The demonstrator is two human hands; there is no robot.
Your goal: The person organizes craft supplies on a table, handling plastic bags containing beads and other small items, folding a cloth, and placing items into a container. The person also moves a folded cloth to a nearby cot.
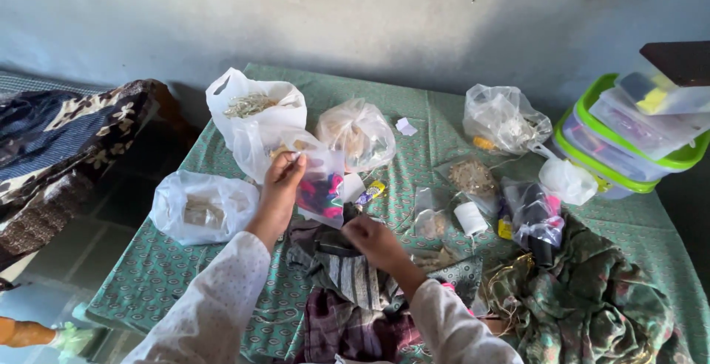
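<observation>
My left hand [279, 190] is raised over the table and grips a small clear plastic bag [321, 180] of bright pink, blue and red pieces by its top edge. My right hand [373, 240] is lower, fingers closed, resting on a pile of striped and plaid cloth [347, 290]; what it pinches, if anything, is hidden. Both arms wear white dotted sleeves. Everything lies on a table under a green patterned cloth [155, 268].
Several plastic bags lie around: a white one with pale pieces [251, 116], a flat one [201, 207], a round clear one [359, 133], another [503, 118]. A white thread spool [470, 218], dark bag [534, 214], green patterned fabric [592, 305], stacked green-lidded boxes [629, 138].
</observation>
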